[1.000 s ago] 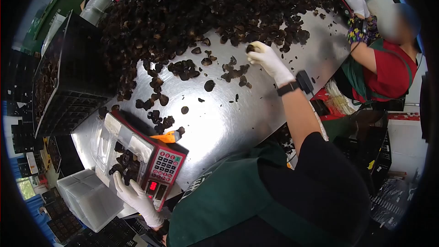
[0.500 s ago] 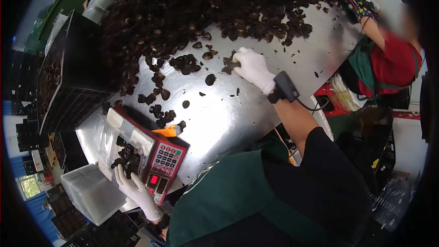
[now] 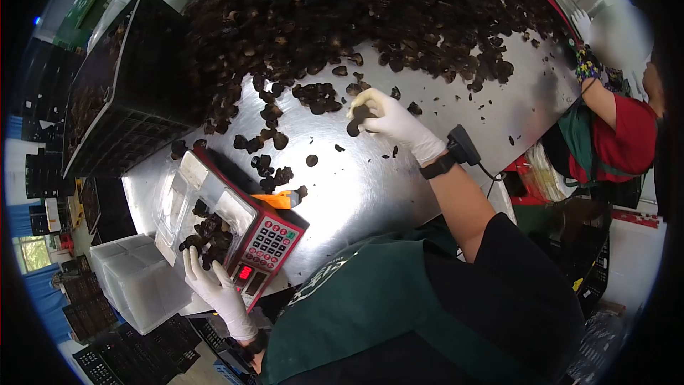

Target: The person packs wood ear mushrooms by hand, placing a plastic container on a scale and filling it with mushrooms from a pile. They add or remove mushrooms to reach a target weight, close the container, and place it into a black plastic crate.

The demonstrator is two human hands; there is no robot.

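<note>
My right hand (image 3: 390, 120), in a white glove, pinches dark mushroom pieces (image 3: 361, 120) above the metal table (image 3: 342, 192). My left hand (image 3: 216, 291), also gloved, has its fingers spread at the lower edge of a clear plastic container (image 3: 173, 215), touching the dark pieces (image 3: 210, 237) in it. That container lies on a red scale (image 3: 269, 244) with a keypad and a lit red display. An orange-handled tool (image 3: 279, 200) rests beside the scale. Loose mushroom pieces (image 3: 317, 98) lie between the scale and a large heap (image 3: 306, 14).
A black crate (image 3: 142, 78) stands tilted at the left of the table. Stacked clear containers (image 3: 139, 281) are at the lower left. Across the table at the right is a co-worker in a red shirt (image 3: 627, 144), with a gloved hand near another scale.
My right hand has lifted the mushroom pieces slightly off the table and drawn them lower in view. The whole view has shifted a little. My left hand stays by the container.
</note>
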